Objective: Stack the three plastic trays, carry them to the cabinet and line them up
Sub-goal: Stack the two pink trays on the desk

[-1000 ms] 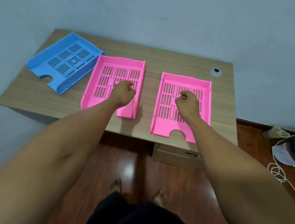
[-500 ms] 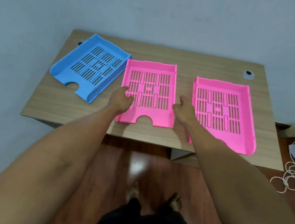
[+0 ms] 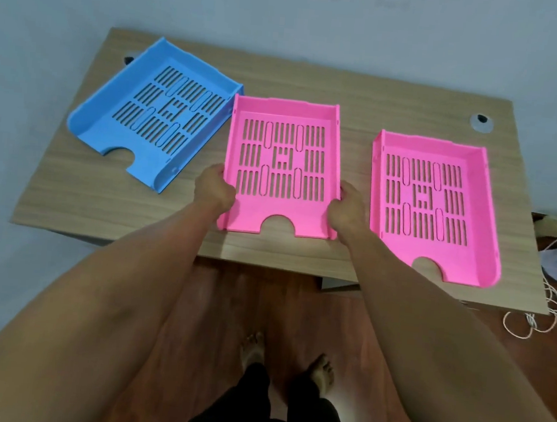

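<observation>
Three slotted plastic trays lie flat on a wooden desk (image 3: 315,79). The blue tray (image 3: 157,112) sits at the back left, turned at an angle. A pink tray (image 3: 282,167) lies in the middle and a second pink tray (image 3: 429,204) lies to its right, apart from it. My left hand (image 3: 213,190) grips the middle pink tray's left wall near the front. My right hand (image 3: 348,208) grips its right wall, in the gap between the two pink trays.
The desk stands against a pale blue wall. A round cable hole (image 3: 480,122) sits at the desk's back right corner. White cord (image 3: 537,321) and clutter lie on the wooden floor at the right. My bare feet (image 3: 286,359) stand in front of the desk.
My hands moved off the two pink trays' floors and closed on the side walls of the middle pink tray. The view shifted left, bringing that tray to the centre.
</observation>
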`<state>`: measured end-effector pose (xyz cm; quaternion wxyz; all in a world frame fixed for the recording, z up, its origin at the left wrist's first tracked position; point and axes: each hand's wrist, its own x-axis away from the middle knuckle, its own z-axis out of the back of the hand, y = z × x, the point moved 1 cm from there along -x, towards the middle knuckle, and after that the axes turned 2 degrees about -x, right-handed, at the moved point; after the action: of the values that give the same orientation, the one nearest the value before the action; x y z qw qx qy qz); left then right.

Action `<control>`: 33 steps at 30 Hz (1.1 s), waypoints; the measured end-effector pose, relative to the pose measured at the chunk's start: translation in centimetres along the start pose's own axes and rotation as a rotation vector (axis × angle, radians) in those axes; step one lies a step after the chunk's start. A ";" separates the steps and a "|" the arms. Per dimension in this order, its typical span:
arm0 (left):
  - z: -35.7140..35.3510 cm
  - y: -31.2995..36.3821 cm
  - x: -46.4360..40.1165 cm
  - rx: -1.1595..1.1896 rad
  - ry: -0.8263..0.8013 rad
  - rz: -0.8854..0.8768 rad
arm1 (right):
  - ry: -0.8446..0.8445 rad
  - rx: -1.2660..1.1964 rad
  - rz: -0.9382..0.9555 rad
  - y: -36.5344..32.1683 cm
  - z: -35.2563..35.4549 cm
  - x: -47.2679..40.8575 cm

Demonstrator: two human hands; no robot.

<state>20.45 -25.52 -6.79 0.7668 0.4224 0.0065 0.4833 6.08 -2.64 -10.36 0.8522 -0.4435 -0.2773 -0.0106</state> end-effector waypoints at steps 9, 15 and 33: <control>2.4 5.9 2.5 0.042 0.021 -0.128 | 0.054 -0.083 0.094 -4.9 5.3 3.8; 1.0 10.8 6.4 0.052 0.045 -0.189 | 0.119 -0.111 0.135 -5.1 11.7 5.4; -16.9 18.0 16.6 0.048 -0.067 -0.180 | 0.140 -0.047 0.113 7.2 30.6 3.7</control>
<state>8.99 0.89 0.66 0.7966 0.4540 0.0304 0.3979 -3.08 25.91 -0.09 0.8582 -0.4764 -0.1912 -0.0002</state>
